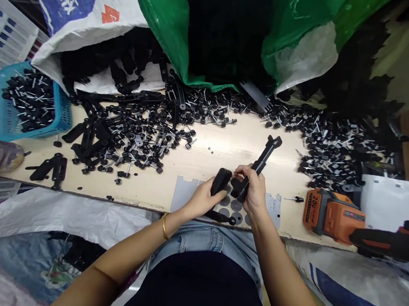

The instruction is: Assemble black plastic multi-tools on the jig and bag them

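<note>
My left hand [205,198] is closed on a flat black plastic piece [221,181] with a rounded end, held tilted near the table's front edge. In my right hand [256,191] is a long black plastic bar [265,155], its forked far end pointing up and to the right. The bar's wider lower end is close to the left-hand piece; whether they touch is unclear. Below both hands lies a grey metal sheet [183,192] with round marks, partly covered. Another black arm-like part [221,217] rests on it at the edge.
Heaps of black-headed screws [144,134] cover the left and, as a second pile of screws [336,147], the right. A blue basket [67,114] holds more. An orange 20V battery tool [333,216] lies at right. Green [161,12] and white sacks [104,25] stand behind.
</note>
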The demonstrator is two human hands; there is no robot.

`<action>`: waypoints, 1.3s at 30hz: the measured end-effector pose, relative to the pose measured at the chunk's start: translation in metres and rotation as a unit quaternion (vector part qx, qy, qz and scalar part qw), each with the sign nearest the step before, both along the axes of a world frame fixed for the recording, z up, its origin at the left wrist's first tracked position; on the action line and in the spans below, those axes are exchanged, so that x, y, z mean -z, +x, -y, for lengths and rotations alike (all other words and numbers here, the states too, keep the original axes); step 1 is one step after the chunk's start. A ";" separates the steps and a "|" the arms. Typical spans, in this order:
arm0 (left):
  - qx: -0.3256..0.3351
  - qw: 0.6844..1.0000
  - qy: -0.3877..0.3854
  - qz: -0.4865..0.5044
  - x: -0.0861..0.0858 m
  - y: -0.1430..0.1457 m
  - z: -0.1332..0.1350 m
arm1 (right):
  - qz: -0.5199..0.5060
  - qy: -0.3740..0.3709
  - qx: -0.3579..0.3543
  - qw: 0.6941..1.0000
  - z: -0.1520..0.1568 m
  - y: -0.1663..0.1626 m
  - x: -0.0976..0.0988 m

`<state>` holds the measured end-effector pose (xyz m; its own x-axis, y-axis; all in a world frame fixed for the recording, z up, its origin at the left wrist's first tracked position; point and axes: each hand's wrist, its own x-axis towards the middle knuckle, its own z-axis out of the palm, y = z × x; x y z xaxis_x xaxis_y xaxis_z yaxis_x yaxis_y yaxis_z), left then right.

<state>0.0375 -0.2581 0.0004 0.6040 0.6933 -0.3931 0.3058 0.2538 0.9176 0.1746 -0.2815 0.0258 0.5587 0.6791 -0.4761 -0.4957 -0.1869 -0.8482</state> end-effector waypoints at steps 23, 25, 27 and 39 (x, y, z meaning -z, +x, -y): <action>0.186 0.944 0.190 -0.193 -0.047 -0.018 0.040 | -0.093 0.022 -0.056 0.994 0.027 -0.027 0.002; 0.209 0.930 0.201 -0.228 -0.052 -0.016 0.040 | -0.092 0.055 -0.035 0.994 0.031 -0.028 0.003; 0.223 0.918 0.201 -0.259 -0.055 -0.015 0.041 | -0.073 0.084 -0.008 0.994 0.034 -0.029 0.004; 0.278 0.889 0.211 -0.297 -0.062 -0.015 0.042 | -0.085 0.142 -0.052 0.985 0.034 -0.029 0.002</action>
<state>0.0229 -0.2999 0.0621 0.6713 0.5143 -0.5337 0.7394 -0.4157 0.5296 0.1458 -0.3154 0.0242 0.4077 0.8479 -0.3390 -0.6249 -0.0117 -0.7806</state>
